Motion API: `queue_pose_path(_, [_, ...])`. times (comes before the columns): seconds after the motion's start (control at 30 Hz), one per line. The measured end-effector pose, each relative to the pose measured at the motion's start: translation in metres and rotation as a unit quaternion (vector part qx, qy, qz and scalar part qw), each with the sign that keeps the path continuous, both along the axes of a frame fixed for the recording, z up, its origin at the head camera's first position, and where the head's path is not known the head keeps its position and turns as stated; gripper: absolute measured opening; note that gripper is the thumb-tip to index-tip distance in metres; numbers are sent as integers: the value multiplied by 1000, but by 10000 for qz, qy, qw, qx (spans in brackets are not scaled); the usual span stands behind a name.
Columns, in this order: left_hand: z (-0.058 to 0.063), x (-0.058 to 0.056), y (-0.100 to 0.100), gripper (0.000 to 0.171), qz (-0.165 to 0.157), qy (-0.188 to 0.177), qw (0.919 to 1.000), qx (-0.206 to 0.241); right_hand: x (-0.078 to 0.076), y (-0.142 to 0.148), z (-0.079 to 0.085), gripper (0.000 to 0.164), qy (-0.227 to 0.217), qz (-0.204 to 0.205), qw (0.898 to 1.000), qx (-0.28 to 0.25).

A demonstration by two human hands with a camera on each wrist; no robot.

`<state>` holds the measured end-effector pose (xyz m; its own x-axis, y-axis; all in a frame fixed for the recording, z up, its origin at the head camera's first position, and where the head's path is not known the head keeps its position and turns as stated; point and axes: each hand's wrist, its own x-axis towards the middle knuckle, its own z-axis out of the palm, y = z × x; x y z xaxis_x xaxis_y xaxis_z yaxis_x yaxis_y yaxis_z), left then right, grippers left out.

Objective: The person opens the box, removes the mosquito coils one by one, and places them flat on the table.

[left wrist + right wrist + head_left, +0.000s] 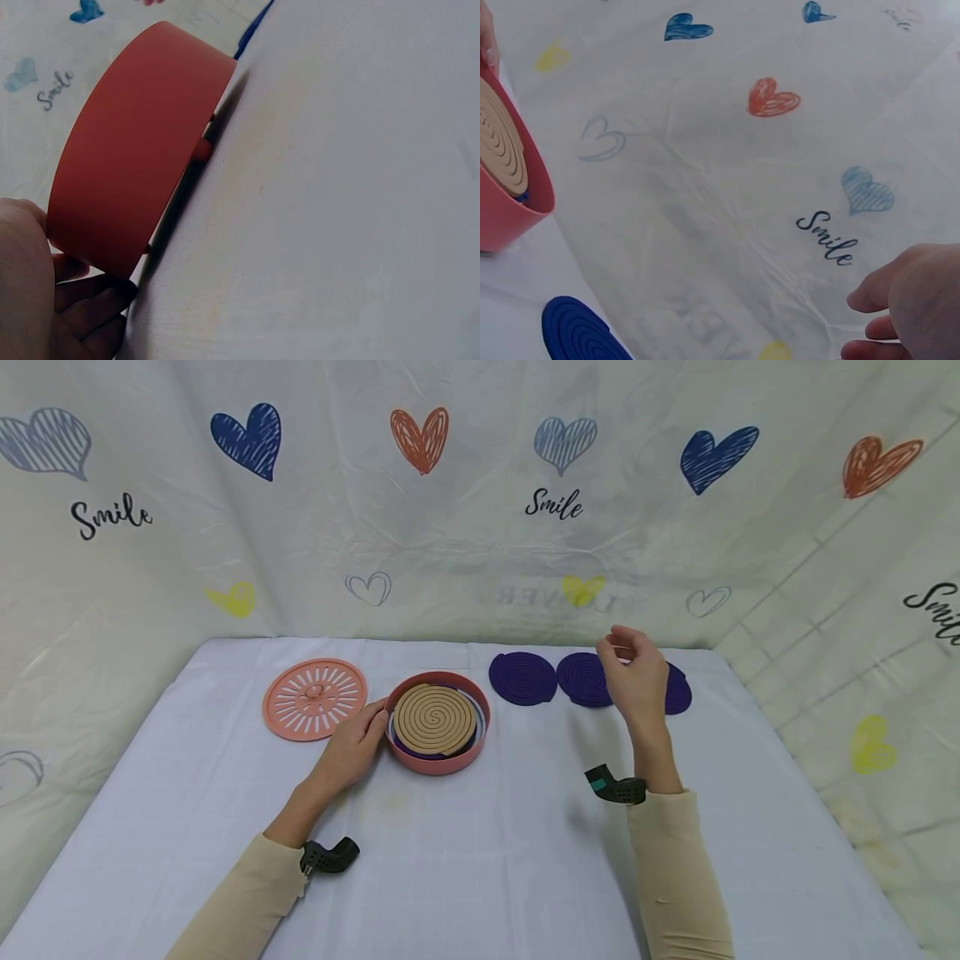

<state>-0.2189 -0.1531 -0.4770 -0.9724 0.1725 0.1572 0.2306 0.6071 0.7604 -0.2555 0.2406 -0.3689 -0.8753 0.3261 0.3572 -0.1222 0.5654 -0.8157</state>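
Note:
A round salmon-red mosquito coil holder [437, 767] stands near the middle of the table. A tan mosquito coil [435, 720] lies in it, with a dark blue edge showing beneath. My left hand [356, 745] grips the holder's left side, its thumb at the wall in the left wrist view. My right hand [636, 681] is raised over the back right, fingers loosely bent, holding nothing. Behind and below it are dark blue coils: one at the left [522, 678], a middle one [583, 679] and a right one [678, 690], the last two partly hidden by the hand.
A salmon slotted lid [315, 700] with a small central knob lies on the table left of the holder. White cloth [495, 877] covers the table. A pale curtain [480, 543] printed with hearts hangs right behind the table's back edge.

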Motion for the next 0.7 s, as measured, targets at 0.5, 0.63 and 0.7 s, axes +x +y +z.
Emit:
queue_pose_path(0.5, [0,1,0,51,10,18,10000,-39,0,-22,-4,39,274,412,9987,121])
queue_pose_path(0.63, [1,1,0,52,10,-12,10000,-15,1,-28,-4,39,292,544,9980,156])
queue_pose_path(0.7, [1,1,0,52,-1,-29,10000,-7,1,-31,-5,39,282,601,9977,161])
